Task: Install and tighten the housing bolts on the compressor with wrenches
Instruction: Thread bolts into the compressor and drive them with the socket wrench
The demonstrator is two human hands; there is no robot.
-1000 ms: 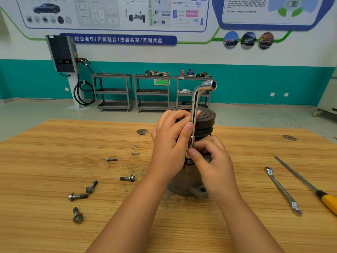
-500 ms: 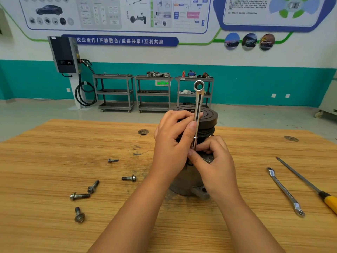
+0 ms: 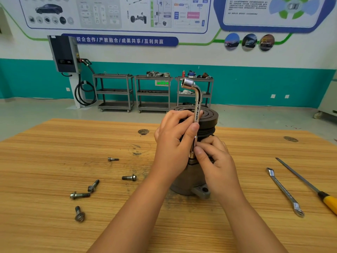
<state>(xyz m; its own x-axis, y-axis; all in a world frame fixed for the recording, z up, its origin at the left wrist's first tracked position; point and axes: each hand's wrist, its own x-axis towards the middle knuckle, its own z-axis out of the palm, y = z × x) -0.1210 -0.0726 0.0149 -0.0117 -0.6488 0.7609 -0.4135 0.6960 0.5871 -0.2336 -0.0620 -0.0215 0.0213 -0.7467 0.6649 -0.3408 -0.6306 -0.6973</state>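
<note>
Compressor [image 3: 185,181], a grey cylinder with a dark grooved top, stands on the wooden table [image 3: 54,143], its middle hidden behind both hands. The left hand [image 3: 173,145] pinches the chrome L-shaped socket wrench [image 3: 198,99] upright; the right hand [image 3: 217,161] pinches its lower end, tip unseen

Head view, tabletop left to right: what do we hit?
Leftmost bolt → far bolt → nearer bolt → left hand → right hand → flat wrench → screwdriver. Skipped: two bolts overlapping the leftmost; socket wrench and compressor, overlapped by the hands.
</note>
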